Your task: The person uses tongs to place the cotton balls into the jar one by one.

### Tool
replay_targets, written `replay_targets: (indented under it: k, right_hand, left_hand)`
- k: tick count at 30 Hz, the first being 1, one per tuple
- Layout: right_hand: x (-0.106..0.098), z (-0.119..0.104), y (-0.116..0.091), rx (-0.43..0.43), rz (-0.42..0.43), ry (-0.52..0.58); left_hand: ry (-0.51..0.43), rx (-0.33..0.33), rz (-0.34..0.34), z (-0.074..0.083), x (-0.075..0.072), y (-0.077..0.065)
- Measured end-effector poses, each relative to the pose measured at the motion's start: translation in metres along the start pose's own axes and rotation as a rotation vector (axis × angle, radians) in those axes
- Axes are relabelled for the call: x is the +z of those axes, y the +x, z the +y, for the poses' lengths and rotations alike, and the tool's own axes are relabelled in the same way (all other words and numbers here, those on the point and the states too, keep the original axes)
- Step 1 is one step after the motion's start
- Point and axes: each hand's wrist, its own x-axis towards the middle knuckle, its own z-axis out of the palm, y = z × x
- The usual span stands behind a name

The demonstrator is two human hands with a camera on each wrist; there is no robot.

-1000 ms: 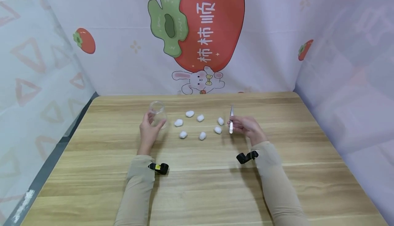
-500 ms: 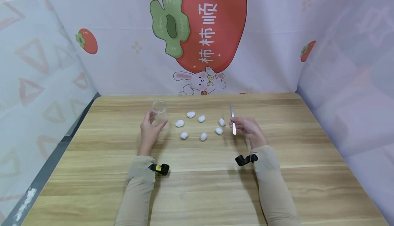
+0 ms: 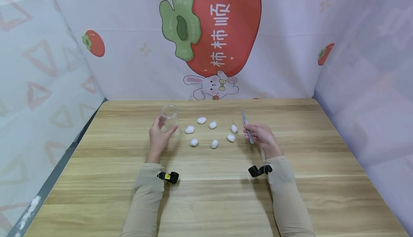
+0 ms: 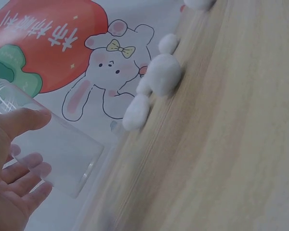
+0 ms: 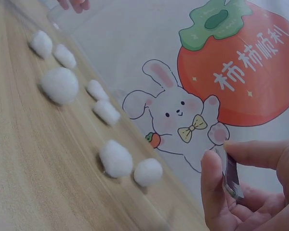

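Inside table edges (image 3: pixel 277 101), cotton balls (image 3: pixel 212 125)

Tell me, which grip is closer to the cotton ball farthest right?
Right. The right grip, holding tweezers, is just right of that cotton ball; the left grip, holding the cup, is far to its left.

Left forearm (image 3: pixel 143 197): sleeved in beige, reaching forward from the lower edge of the head view.
Left wrist (image 3: pixel 154 157): bare past the cuff, nearly straight.
Left hand (image 3: pixel 158 136): gripping, the thumb (image 4: pixel 26 121) on one side and the curved fingers (image 4: pixel 24 178) opposite, spread slightly apart.
Right forearm (image 3: pixel 288 197): sleeved alike, slanting forward and inward.
Right wrist (image 3: pixel 273 151): bare, angled inward.
Right hand (image 3: pixel 262 135): pinching, fingertips (image 5: pixel 211 161) close together, other fingers folded beneath.
Both hands: well apart, roughly level.
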Motion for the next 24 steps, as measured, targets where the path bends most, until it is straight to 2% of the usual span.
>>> replay_targets:
  k: [12, 15, 20, 24]
  right_hand:
    - [0.0015, 0.0052, -0.0024, -0.101, -0.035, -0.1]
    - [0.0007, 0.0054, -0.0023, -0.107, -0.017, -0.146]
    - [-0.0024, 0.0049, -0.0016, -0.122, 0.012, -0.282]
    - [-0.004, 0.0042, -0.0023, -0.13, 0.024, -0.332]
  left_hand:
    - [-0.005, 0.013, 0.007, 0.0026, -0.0004, -0.0002]
    - [-0.01, 0.019, 0.006, 0.0029, -0.0004, -0.0007]
    - [-0.01, 0.03, -0.001, 0.0039, -0.0002, -0.0006]
    - [0.002, 0.028, 0.001, 0.0039, -0.0001, -0.0001]
